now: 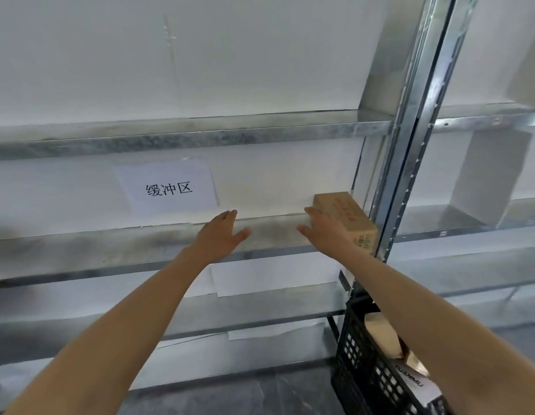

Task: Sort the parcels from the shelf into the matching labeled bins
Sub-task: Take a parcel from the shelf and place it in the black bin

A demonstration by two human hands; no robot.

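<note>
Down at my right, the black bin (359, 369) already holds parcels (383, 336). My left hand (221, 235) hovers spread and empty. My right hand (326, 232) lies straight-fingered against the one cardboard box (347, 211) on the shelf (140, 244), no grip yet. It sits just beside the upright (410, 145), so the open room is leftward.

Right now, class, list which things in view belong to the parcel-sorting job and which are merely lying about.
Job: brown cardboard parcel; grey metal shelf it sits on; black perforated plastic crate; left hand; right hand touching the parcel.
Lying about: printed white paper sign; plain white sheets below; grey metal upright.
</note>
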